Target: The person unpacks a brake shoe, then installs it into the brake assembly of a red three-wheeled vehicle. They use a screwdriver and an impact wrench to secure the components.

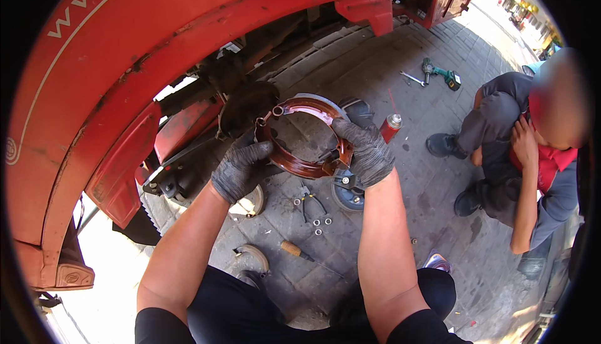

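Note:
A pair of reddish-brown brake shoes [293,165], joined into a ring, is held up in front of me. My left hand [240,165], in a dark grey work glove, is closed on the ring's left side, thumb on the near face. My right hand [367,146], gloved alike, grips the ring's right side, its thumb over the upper edge. The fingers behind the ring are partly hidden. Just beyond my left hand is the dark round wheel hub [249,107] under the red vehicle [188,43].
Pliers [305,204], small metal rings [317,222], a wooden-handled screwdriver [292,249] and a loose curved brake shoe [254,256] lie on the paving. A red spray can [390,128], a wrench [412,79] and a green cordless impact wrench [442,75] are farther right. A person [501,112] squats at the right.

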`<action>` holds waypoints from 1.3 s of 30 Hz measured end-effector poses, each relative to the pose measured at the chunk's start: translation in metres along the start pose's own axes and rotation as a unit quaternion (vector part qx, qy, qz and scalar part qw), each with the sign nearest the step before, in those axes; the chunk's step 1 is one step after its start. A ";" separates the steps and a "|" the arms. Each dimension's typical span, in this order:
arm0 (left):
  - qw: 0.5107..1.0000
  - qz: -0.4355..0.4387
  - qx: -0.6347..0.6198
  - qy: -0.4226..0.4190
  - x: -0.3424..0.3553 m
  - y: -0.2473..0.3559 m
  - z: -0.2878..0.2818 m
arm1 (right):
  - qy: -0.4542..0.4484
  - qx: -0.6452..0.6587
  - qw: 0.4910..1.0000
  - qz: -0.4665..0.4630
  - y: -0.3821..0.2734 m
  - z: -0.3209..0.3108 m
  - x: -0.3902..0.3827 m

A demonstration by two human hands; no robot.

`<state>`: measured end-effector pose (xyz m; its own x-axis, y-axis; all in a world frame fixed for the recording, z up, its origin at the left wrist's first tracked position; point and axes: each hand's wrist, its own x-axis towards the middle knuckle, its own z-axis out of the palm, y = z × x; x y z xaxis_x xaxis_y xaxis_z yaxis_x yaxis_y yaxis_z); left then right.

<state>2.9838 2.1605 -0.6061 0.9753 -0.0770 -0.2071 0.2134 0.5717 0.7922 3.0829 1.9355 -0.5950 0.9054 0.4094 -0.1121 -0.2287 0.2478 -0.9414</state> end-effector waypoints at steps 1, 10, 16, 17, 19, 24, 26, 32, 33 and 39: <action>1.000 -0.005 -0.006 0.023 0.000 0.001 0.002 | 0.003 0.052 0.998 0.023 0.005 0.000 0.000; 0.996 0.053 0.030 0.057 -0.003 0.011 -0.005 | 0.021 0.295 0.953 0.061 0.083 0.022 -0.005; 0.984 0.015 0.150 0.090 -0.012 0.025 -0.023 | -0.067 0.355 0.932 0.023 0.135 0.033 -0.009; 0.993 0.035 0.108 -0.027 -0.010 0.024 -0.025 | -0.044 0.256 0.965 0.045 0.139 0.032 -0.006; 0.986 0.039 0.161 -0.034 -0.008 0.031 -0.028 | -0.062 0.257 0.962 0.067 0.139 0.033 -0.007; 0.927 0.089 0.330 0.155 -0.008 0.040 -0.025 | -0.095 0.289 0.944 0.127 0.138 0.053 -0.015; 0.896 0.112 0.392 0.176 -0.007 0.045 -0.022 | -0.075 0.231 0.964 0.108 0.144 0.064 -0.014; 0.813 0.136 0.545 0.153 0.015 0.058 -0.015 | -0.018 0.249 0.962 0.107 0.164 0.100 -0.002; 0.798 0.156 0.564 0.144 0.018 0.056 -0.015 | -0.004 0.247 0.963 0.107 0.166 0.106 -0.002; 0.722 0.214 0.648 0.113 0.040 0.053 -0.017 | 0.042 0.246 0.959 0.131 0.172 0.125 0.009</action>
<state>3.0336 2.2021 -0.5823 0.9648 0.1004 0.2429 -0.0864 -0.7517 0.6538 3.0068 2.0912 -0.7181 0.8146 0.4469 -0.3697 -0.5750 0.5389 -0.6156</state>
